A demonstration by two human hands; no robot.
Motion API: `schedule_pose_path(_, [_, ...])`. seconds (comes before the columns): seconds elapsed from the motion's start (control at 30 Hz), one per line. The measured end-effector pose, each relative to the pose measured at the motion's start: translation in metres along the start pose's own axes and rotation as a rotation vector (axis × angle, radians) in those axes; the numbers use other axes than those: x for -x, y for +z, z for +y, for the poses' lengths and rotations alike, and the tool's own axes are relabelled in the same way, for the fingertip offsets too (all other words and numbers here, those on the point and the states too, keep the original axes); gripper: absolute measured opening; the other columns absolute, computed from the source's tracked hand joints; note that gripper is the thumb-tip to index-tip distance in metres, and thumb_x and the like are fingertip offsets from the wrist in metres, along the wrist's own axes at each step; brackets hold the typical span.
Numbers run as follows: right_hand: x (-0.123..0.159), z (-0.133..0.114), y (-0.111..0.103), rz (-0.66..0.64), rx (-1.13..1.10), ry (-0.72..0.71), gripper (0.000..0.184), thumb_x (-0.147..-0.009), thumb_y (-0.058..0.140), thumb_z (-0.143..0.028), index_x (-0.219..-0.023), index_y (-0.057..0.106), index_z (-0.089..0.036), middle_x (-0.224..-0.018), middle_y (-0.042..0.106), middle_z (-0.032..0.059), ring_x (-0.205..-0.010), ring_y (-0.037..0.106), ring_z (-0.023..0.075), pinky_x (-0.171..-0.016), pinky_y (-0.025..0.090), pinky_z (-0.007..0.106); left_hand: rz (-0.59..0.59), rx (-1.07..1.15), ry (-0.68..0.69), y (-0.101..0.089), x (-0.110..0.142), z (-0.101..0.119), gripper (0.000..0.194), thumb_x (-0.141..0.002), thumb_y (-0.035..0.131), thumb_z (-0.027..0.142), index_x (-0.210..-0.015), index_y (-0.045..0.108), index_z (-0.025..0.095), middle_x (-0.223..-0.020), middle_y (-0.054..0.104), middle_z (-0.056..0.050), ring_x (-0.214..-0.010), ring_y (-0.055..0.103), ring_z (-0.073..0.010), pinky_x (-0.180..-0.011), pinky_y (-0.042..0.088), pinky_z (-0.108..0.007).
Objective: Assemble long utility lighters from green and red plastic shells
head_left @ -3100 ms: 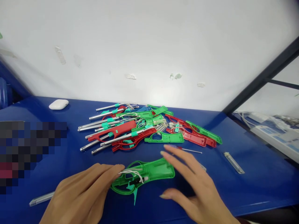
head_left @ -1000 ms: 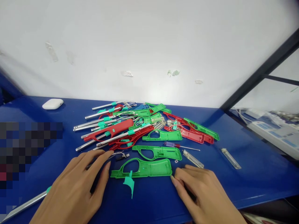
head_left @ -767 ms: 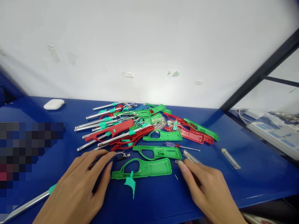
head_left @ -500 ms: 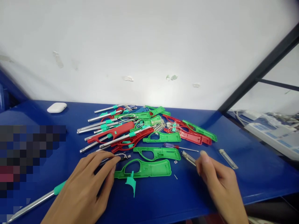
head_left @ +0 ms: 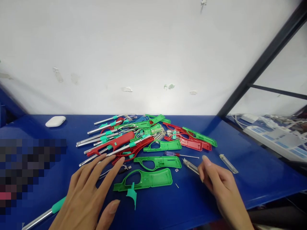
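My left hand (head_left: pixel 88 188) is open, its fingers spread over the near side of a pile of long-nosed lighter parts. Under its fingertips is a small black piece with white wires (head_left: pixel 124 168), and the hand partly covers a metal tube. Beside it lie a green lighter handle half (head_left: pixel 155 179) and a loose teal trigger (head_left: pixel 131 194). My right hand (head_left: pixel 219 185) is closed, thumb uppermost, with its curled fingers at the near end of a clear fuel tank (head_left: pixel 191 166). The fingers hide that end. A second clear tank (head_left: pixel 229 164) lies just beyond this hand.
A purple-handled screwdriver (head_left: pixel 171 154) lies behind the held tank. Red handle halves (head_left: pixel 189 141) and silver tubes (head_left: pixel 96 139) overlap farther back. A white case (head_left: pixel 55 121) sits at the back left. A teal-collared metal rod (head_left: pixel 45 216) is at lower left. A power strip (head_left: pixel 275 140) is at right.
My left hand has opened, with its thumb spread away from the fingers and off the wired piece. The right hand stays at the tank. The whole view has shifted slightly.
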State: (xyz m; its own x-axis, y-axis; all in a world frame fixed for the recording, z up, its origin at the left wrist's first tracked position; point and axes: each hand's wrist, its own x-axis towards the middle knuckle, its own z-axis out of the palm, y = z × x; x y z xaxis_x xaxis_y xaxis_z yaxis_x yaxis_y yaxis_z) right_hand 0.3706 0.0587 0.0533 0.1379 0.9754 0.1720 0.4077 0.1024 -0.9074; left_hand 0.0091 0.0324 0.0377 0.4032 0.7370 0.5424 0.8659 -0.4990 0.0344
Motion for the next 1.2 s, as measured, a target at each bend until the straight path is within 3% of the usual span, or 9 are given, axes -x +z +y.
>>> schedule_pose_path(0.2, [-0.002,-0.008,0.005,-0.008,-0.007,-0.002,0.067,-0.103,0.049,-0.075,-0.061,0.053,-0.022,-0.054,0.034,-0.0044,-0.05,0.032,0.0128,-0.05,0.025,0.03,0.001,-0.076,-0.039,0.004,-0.002,-0.003,0.071,-0.106,0.041,0.046,-0.173,0.024,0.028,-0.174,0.032,-0.014,-0.156,0.031,-0.0448,-0.116,0.03,-0.062])
schedule_pose_path(0.4, [-0.003,-0.011,0.011,0.041,-0.01,-0.005,0.072,-0.101,0.048,-0.079,-0.058,0.052,-0.022,-0.052,0.033,-0.0047,-0.049,0.029,0.0117,-0.05,0.023,0.03,0.088,-0.12,0.051,0.001,-0.013,0.004,0.075,-0.103,0.039,0.047,-0.173,0.021,0.024,-0.181,0.017,-0.016,-0.166,0.014,-0.0445,-0.125,0.016,-0.06])
schedule_pose_path(0.57, [-0.003,-0.01,0.011,0.06,-0.019,-0.015,0.072,-0.1,0.051,-0.079,-0.057,0.053,-0.021,-0.05,0.037,-0.0037,-0.048,0.033,0.0115,-0.049,0.024,0.029,0.199,-0.129,0.012,0.009,-0.007,0.012,0.102,-0.095,0.002,0.084,-0.174,0.011,0.02,-0.182,0.01,-0.021,-0.166,0.006,-0.0539,-0.122,0.019,-0.074])
schedule_pose_path(0.67, [-0.004,-0.005,0.01,0.109,-0.048,-0.026,0.069,-0.1,0.055,-0.076,-0.059,0.056,-0.021,-0.05,0.043,-0.0024,-0.048,0.038,0.0122,-0.049,0.029,0.029,0.192,-0.105,-0.059,0.016,-0.002,0.014,0.109,-0.088,0.004,0.093,-0.174,0.01,0.027,-0.182,0.012,-0.018,-0.165,0.007,-0.0564,-0.12,0.022,-0.08])
schedule_pose_path(0.77, [-0.003,0.0,0.008,0.222,-0.115,-0.042,0.065,-0.103,0.054,-0.072,-0.061,0.05,-0.023,-0.051,0.038,-0.0045,-0.048,0.037,0.012,-0.049,0.03,0.028,0.181,-0.114,-0.056,0.018,-0.001,0.013,0.114,-0.084,0.011,0.097,-0.174,0.013,0.028,-0.181,0.015,-0.02,-0.163,0.009,-0.0606,-0.115,0.027,-0.084])
schedule_pose_path(0.87, [0.001,0.001,0.007,0.338,-0.173,-0.065,0.06,-0.107,0.051,-0.067,-0.065,0.046,-0.024,-0.055,0.032,-0.0062,-0.049,0.029,0.0118,-0.047,0.026,0.028,0.174,-0.162,-0.002,0.016,-0.001,0.011,0.111,-0.089,0.005,0.092,-0.174,0.015,0.02,-0.179,0.016,-0.027,-0.16,0.012,-0.066,-0.102,0.037,-0.087])
schedule_pose_path(0.93, [0.005,-0.002,0.007,0.332,-0.177,-0.07,0.056,-0.106,0.055,-0.064,-0.068,0.051,-0.023,-0.055,0.034,-0.0059,-0.05,0.03,0.0122,-0.048,0.026,0.028,0.159,-0.197,0.017,0.015,0.0,0.01,0.1,-0.096,0.012,0.083,-0.173,0.018,0.019,-0.177,0.018,-0.029,-0.16,0.014,-0.0657,-0.096,0.043,-0.085])
schedule_pose_path(1.07, [0.008,-0.009,0.009,0.235,-0.151,-0.053,0.058,-0.107,0.055,-0.063,-0.065,0.052,-0.023,-0.054,0.039,-0.004,-0.052,0.036,0.0132,-0.052,0.031,0.029,0.154,-0.226,0.02,0.013,0.001,0.008,0.061,-0.104,0.044,0.051,-0.161,0.042,0.027,-0.169,0.038,-0.023,-0.161,0.027,-0.0523,-0.1,0.049,-0.072])
schedule_pose_path(1.2, [0.006,-0.008,0.008,0.125,-0.124,-0.007,0.06,-0.105,0.056,-0.067,-0.065,0.055,-0.022,-0.052,0.035,-0.0054,-0.05,0.033,0.012,-0.05,0.03,0.027,0.178,-0.142,0.057,0.009,-0.001,0.007,0.041,-0.105,0.051,0.035,-0.144,0.057,0.024,-0.156,0.05,-0.019,-0.152,0.04,-0.0424,-0.107,0.044,-0.061])
